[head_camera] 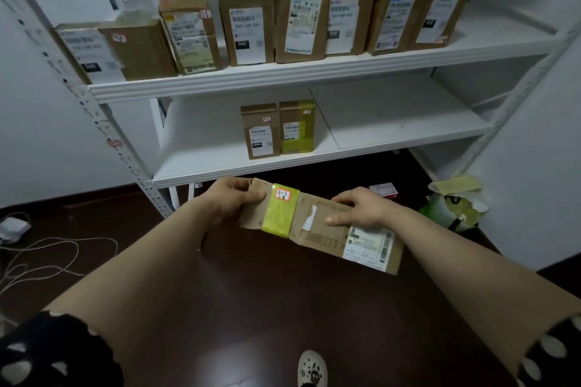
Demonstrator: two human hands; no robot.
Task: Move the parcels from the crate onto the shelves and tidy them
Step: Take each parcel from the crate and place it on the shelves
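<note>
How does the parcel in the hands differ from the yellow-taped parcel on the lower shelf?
The held brown cardboard parcel is held flat between left hand and right hand; the yellow-taped brown shelf parcel stands upright on the lower white shelf. The held parcel's tape is one band; the shelf parcel's covers its right side and bottom. Both bear printed labels.

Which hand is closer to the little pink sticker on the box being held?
Left. The left hand grips the parcel right beside the pink sticker; the right hand holds it farther along.
</note>
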